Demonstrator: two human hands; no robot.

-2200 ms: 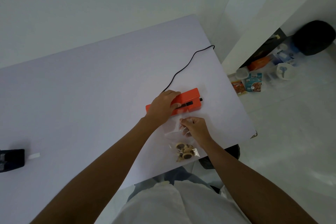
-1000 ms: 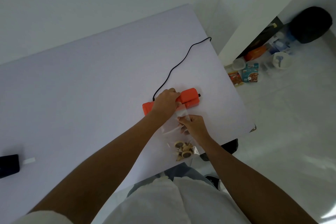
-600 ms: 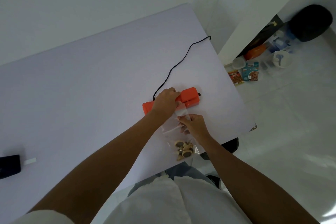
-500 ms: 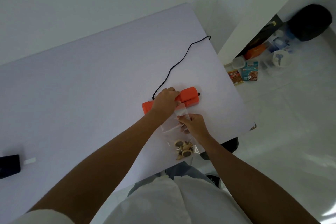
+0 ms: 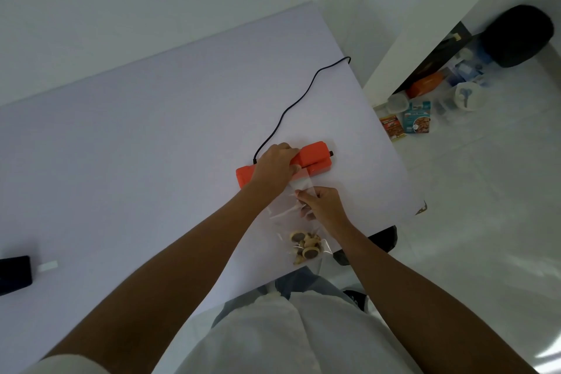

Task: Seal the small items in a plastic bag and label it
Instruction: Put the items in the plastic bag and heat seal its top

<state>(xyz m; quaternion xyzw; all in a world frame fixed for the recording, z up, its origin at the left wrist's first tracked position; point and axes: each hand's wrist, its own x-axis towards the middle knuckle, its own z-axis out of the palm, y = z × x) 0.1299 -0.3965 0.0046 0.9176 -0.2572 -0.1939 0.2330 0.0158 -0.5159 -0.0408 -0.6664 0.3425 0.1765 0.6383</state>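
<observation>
One orange heat sealer (image 5: 314, 158) sits toward the far right of the white table (image 5: 151, 146), w/ one black cord (image 5: 291, 106) running from its left end to the table's far right edge. Left hand (image 5: 274, 168) lies palm-down on top of the sealer, fingers curled over it, pressing. One clear plastic bag (image 5: 299, 215) lies near side of the sealer, its far end tucked into the sealer. Right hand (image 5: 323, 205) pinches the bag's upper part, thumb and fingers closed on the film. Small round items (image 5: 305, 247) bunch at the bag's near end, approx 5–6, exact count unclear. At the table's left edge: one black device (image 5: 13, 275), one small white piece (image 5: 48, 266) beside it.
</observation>
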